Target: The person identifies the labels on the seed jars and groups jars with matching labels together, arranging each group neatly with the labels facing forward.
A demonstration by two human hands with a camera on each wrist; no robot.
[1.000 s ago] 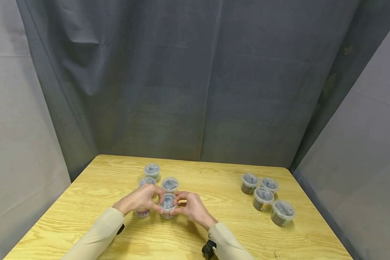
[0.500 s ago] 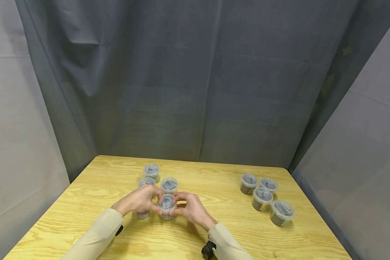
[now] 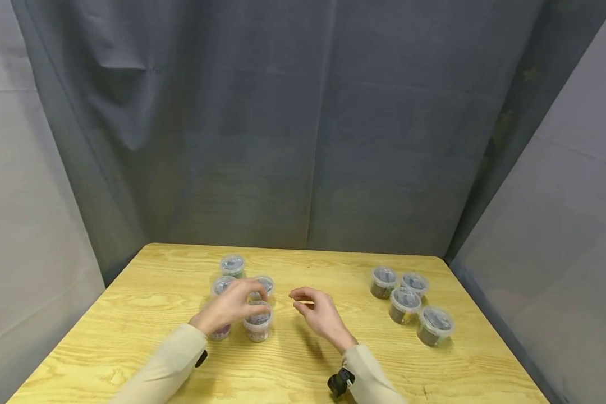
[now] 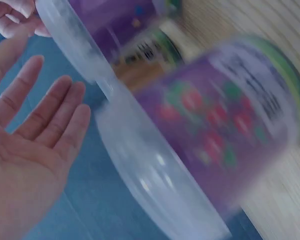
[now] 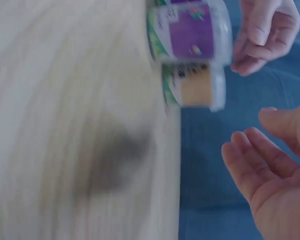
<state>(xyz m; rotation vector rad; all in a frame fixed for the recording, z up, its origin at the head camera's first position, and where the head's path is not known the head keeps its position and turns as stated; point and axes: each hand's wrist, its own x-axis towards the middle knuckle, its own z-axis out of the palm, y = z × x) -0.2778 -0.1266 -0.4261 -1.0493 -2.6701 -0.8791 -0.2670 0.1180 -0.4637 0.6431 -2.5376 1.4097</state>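
My left hand (image 3: 232, 306) hovers over the left group of lidded plastic tubs, its fingers loosely bent and holding nothing. Just under its fingertips stands the front tub (image 3: 257, 330), upright with a clear lid. Behind that tub is another tub (image 3: 265, 283), partly hidden by the fingers. The left wrist view shows a tub with a purple, berry-printed label (image 4: 210, 130) beside the relaxed left fingers. To the right, my right hand (image 3: 325, 320) is in the air above the table, touching no tub. Its fingers look loose in the right wrist view, apart from a purple-labelled tub (image 5: 190, 32).
Further tubs on the left are one at the back (image 3: 232, 265), one beside the left hand (image 3: 221, 285) and one by the wrist (image 3: 221, 333). Several darker tubs (image 3: 405, 306) stand at the right of the wooden table (image 3: 293, 376). A grey curtain (image 3: 242, 140) hangs behind.
Both hands have let go of the front tub they held between them. The right hand has moved away to the right; the left has lifted slightly. The tub stays standing.
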